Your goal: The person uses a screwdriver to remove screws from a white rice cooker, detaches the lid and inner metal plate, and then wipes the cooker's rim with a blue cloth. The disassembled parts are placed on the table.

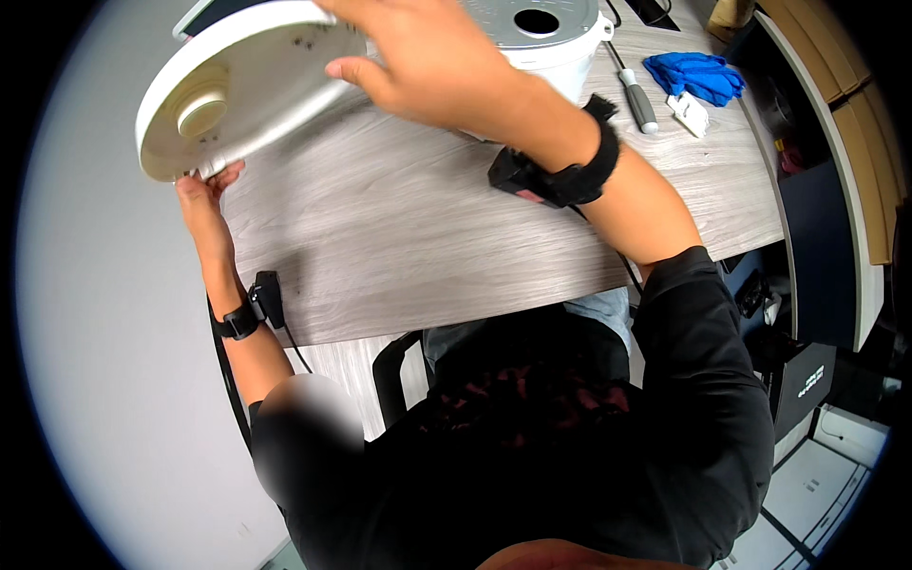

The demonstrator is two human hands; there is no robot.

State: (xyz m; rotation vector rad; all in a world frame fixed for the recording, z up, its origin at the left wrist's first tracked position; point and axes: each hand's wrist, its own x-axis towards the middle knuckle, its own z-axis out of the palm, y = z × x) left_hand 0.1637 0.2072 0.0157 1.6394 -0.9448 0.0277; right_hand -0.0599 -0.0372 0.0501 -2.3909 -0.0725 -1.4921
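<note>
A white oval plastic cover (275, 76) is held up and tilted at the upper left, its hollow inner side showing. Inside it are a round raised ring (202, 112) and several small dark specks. My left hand (204, 190) grips its lower edge near a small hinge-like tab. Across its upper right rim lies my right hand (423, 62), thumb against the inner side, with some fingertips cut off by the picture's top edge. Behind my right hand stands a white rounded appliance (560, 66) with a grey top and a dark round hole (537, 21).
Right of the appliance, a grey-handled screwdriver (638, 103), a blue cloth or glove (695, 76) and a small white piece (689, 114) lie on the wood-grain table (427, 237). A dark cabinet (822, 237) borders the table's right side; a white wall (104, 313) borders its left.
</note>
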